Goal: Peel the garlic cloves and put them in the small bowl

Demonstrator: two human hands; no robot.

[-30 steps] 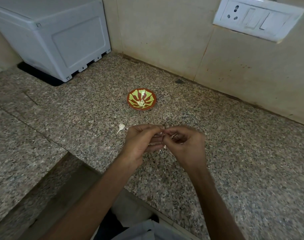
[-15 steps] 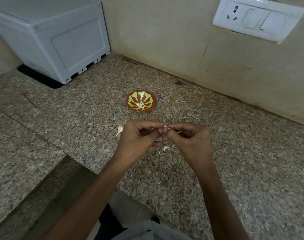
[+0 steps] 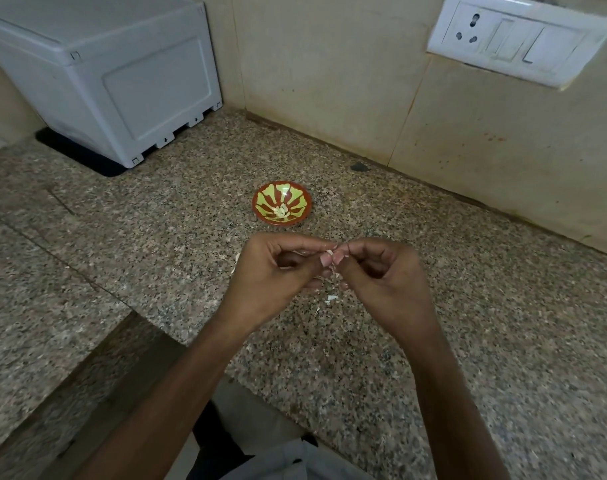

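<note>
While the left hand point(image 3: 274, 271) and right hand point(image 3: 381, 275) pinch one garlic clove point(image 3: 329, 252) between them for peeling, scraps point(image 3: 330, 298) litter the worktop point(image 3: 468, 306) below. The small bowl point(image 3: 282, 207) waits at twelve o'clock, likely for easy reach.

We see the small bowl point(image 3: 298, 199) in reddish brown with yellow-green petal stripes, creamy-white cloves point(image 3: 282, 212) inside. The counter point(image 3: 468, 306) is speckled beige, brown and black granite; the box point(image 3: 122, 74) light grey, the switch plate point(image 3: 516, 39) white.
</note>
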